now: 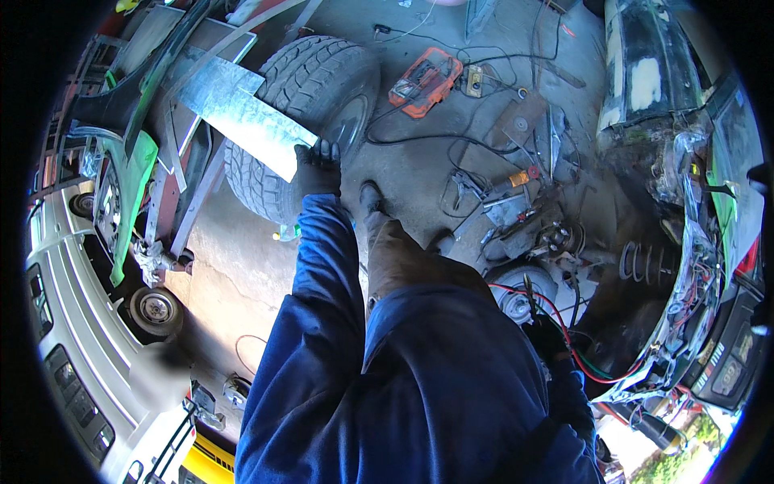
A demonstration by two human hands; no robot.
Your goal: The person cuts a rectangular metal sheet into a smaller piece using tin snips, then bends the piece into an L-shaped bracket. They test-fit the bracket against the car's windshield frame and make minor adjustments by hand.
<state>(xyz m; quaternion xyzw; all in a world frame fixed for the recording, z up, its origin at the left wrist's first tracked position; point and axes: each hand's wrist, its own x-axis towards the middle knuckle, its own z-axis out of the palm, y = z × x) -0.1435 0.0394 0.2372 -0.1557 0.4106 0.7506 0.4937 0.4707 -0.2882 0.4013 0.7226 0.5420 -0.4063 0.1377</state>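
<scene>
My left hand (pixel 320 168), in a dark glove, grips the near corner of a flat, shiny metal sheet (pixel 258 133), with the thumb over its edge. The sheet lies across a big off-road tyre (pixel 300 77) that rests on the floor. Low on the right, my right hand (pixel 548 337), also dark-gloved, is in shadow next to a red cable (pixel 556 310). Its fingers seem closed round a thin dark thing pointing upward, whose kind I cannot make out.
An orange toolbox (pixel 426 82), black cables and scattered metal parts lie on the floor ahead. To the right stands a partly dismantled vehicle with a coil spring (pixel 645 262) and hanging wires. Body panels, one with a green edge (pixel 137 185), and a pale van (pixel 89 331) are at left.
</scene>
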